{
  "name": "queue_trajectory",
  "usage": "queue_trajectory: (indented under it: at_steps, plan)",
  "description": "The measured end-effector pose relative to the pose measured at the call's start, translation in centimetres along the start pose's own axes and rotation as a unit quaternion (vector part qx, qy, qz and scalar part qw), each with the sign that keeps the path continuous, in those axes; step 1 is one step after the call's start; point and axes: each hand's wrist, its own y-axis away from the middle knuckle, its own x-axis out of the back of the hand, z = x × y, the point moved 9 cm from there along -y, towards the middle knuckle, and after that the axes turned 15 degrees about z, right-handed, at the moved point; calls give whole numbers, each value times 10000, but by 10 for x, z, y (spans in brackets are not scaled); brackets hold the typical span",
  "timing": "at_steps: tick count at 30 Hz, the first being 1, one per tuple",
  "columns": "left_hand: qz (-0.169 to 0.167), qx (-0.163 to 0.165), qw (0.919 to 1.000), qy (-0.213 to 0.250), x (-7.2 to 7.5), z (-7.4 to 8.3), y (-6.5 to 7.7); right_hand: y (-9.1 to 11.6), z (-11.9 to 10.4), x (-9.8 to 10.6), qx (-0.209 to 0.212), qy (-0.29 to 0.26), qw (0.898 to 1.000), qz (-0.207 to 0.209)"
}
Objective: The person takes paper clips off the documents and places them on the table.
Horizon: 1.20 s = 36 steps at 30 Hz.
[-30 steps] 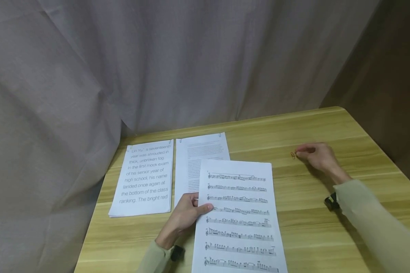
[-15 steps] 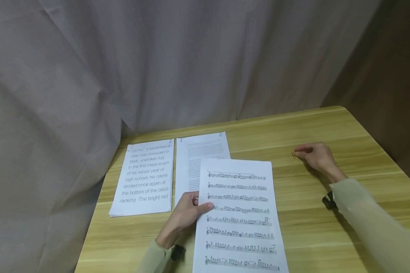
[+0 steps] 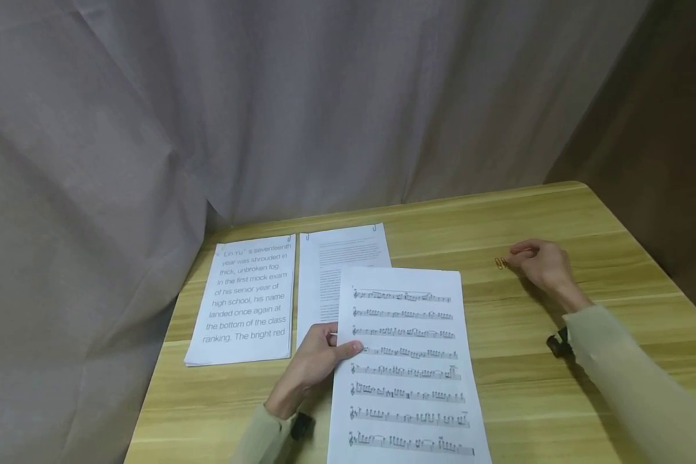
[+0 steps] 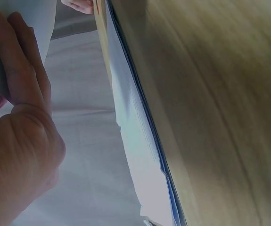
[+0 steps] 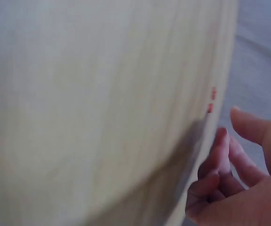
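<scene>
In the head view, we see the left hand (image 3: 319,353) gripping the sheet music (image 3: 408,374), thumb on the front and fingers behind, in front of the printed pages (image 3: 319,274) and beside the large-print stack (image 3: 240,303). The right hand (image 3: 542,265) is over the table (image 3: 568,216), bent toward two red clips (image 3: 499,263) that lie close together just beside its fingertips; from here we cannot tell whether it touches them.

In the left wrist view, we find the fingers pressed together along the back of the sheet music, which is clear of the table. We would keep that grip light and level so the edges do not shift.

In the right wrist view, we see the thumb apart from the bent fingers, pinching nothing, with both clips on the table just past the fingertips. To pick one up well, we would part the clips first, then nip a single one by its sides with fingertip and thumb, keeping low.
</scene>
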Motion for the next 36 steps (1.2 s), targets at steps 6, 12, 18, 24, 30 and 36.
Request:
queue_trajectory:
  at_steps: [6, 12, 18, 24, 30, 36]
  plan:
    - [198, 13, 9998, -89, 3, 1, -7, 30, -27, 12, 37, -434, 9990, 61]
    - [411, -133, 9991, -37, -2, 15, -24, 76, -55, -2, -120, -882, 9943, -587]
    - [632, -64, 9980, 49, -6, 27, -41, 119, -61, -24, -717, -1689, 9727, -1420]
    - [786, -48, 9969, -13, -10, 33, -57, 144, -58, -31, -1321, -1975, 9526, -1898]
    - [948, 79, 9954, -63, -15, 29, -70, 153, -51, -30, -1704, -1965, 9452, -1975]
    - [946, 91, 9954, -87, -25, 29, -85, 157, -42, -26, -1804, -1868, 9476, -1860]
